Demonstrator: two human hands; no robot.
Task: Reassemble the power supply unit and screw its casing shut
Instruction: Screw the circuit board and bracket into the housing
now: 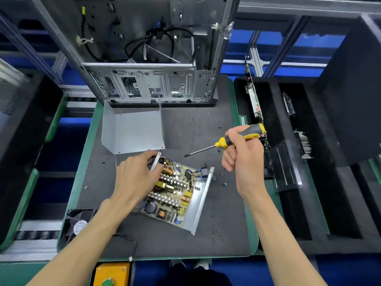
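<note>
Left hand (136, 178) grips the far-left wall of the open power supply unit (175, 195) mid-mat, right hand (243, 153) clenches the screwdriver (233, 139); risk: loose screws (225, 184) scatter if the unit shifts.

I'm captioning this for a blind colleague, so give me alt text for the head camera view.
A person's left hand grips the edge of an open power supply on a dark mat, while the right hand holds a yellow-and-black screwdriver above it. The detached metal cover and loose screws lie nearby, before an empty computer case.
</note>
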